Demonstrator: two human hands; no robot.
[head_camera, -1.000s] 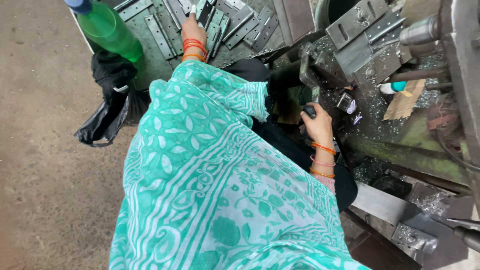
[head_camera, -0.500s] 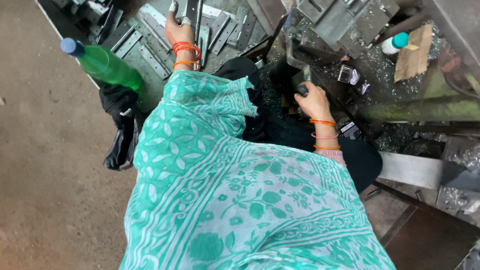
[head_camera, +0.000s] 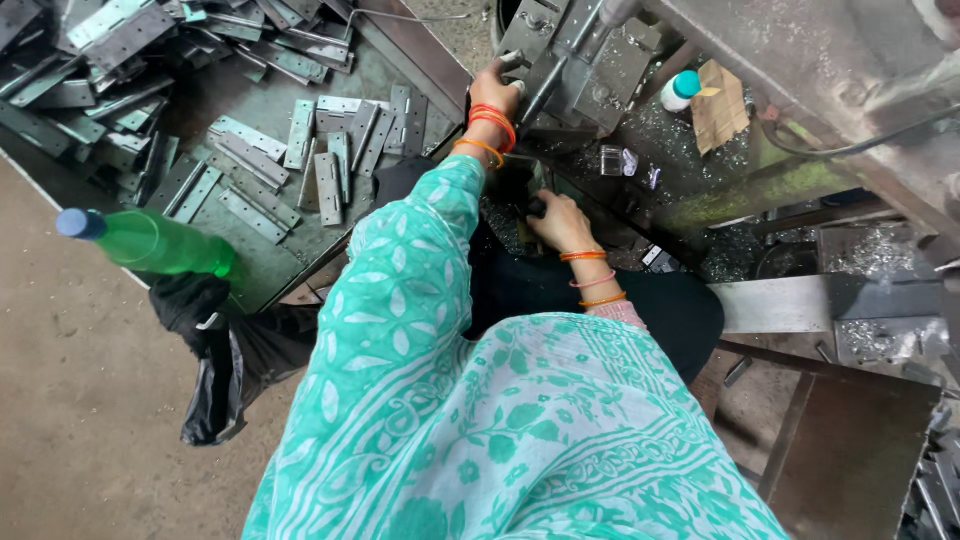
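A torn brown cardboard piece leans beside the machine.

A single head-worn camera looks steeply down over the person's own green patterned clothing, close in. It faces forward to the metal machine at top right, with the tray of metal hinges at top left and the floor at left.
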